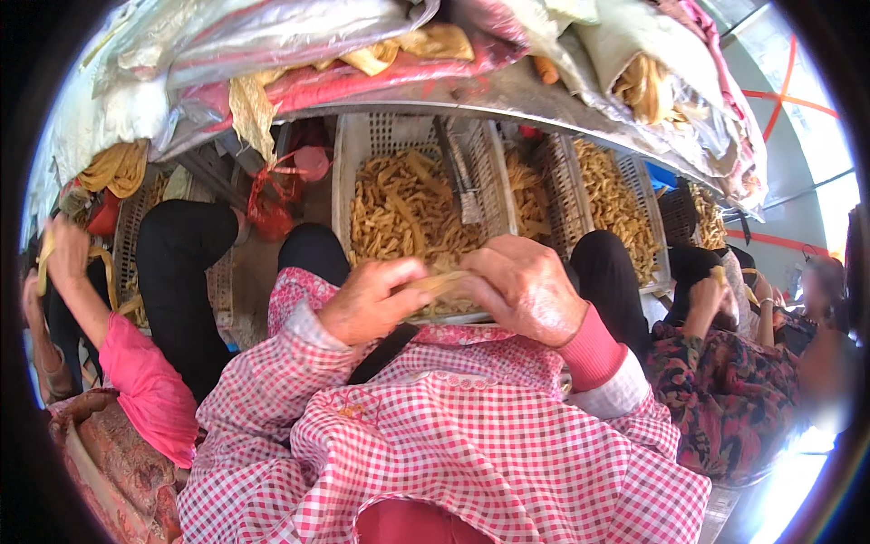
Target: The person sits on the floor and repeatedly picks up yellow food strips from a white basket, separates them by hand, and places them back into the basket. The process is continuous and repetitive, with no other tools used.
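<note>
My left hand (374,299) pinches one end of a flat, yellowish strip (443,282), possibly tofu skin, between thumb and fingers. Fingers curled, my right hand (530,292) grips the other end, so a short length stretches between the two. Both hands are above my lap, at the near end of a pale perforated plastic crate (344,183). Inside it lies a heap of small yellowish twisted pieces (401,197), a few longer strips among them. A dark, narrow bar (457,170) leans within the crate. My right palm is hidden from view.
A metal-edged table (435,105) spans the crates' far side, bearing plastic sacks (272,47) and yellowish sheets (370,58). More filled crates (639,204) stand at right. A red plastic bag (272,204) hangs at left. Co-workers sit on both sides; one's hand (68,251) holds a strip.
</note>
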Motion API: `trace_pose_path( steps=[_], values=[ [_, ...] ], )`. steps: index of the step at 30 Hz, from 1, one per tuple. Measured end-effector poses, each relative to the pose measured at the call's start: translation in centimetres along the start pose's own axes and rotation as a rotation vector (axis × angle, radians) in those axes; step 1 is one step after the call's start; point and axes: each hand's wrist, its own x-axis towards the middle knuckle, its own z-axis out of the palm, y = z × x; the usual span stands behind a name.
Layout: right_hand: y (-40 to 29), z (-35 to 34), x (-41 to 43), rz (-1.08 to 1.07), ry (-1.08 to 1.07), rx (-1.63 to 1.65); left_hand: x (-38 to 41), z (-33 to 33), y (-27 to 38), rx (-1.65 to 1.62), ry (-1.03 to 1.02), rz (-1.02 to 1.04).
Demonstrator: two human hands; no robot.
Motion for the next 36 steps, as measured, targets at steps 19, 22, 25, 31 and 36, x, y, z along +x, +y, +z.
trace_pose_path(
  steps=[19,22,25,31,36],
  values=[
    [1.1,4.8,-1.7,0.479,-0.084,0.783,0.1,2.6,-5.2,-0.672,-0.264,-0.242],
    [-0.3,5.9,-1.7,0.46,-0.069,0.329,0.1,2.8,-4.1,-0.562,0.005,-0.316],
    [-1.1,6.6,-1.6,0.126,0.113,-0.073,0.3,2.5,-3.7,-0.457,0.036,-0.348],
    [-1.7,6.2,-2.6,0.203,-0.105,-0.048,-0.1,2.8,-5.3,0.257,0.116,0.315],
    [-1.4,6.8,-2.9,0.262,-0.05,0.124,-0.9,2.1,-4.2,-0.787,-0.102,-0.38]
  ],
)
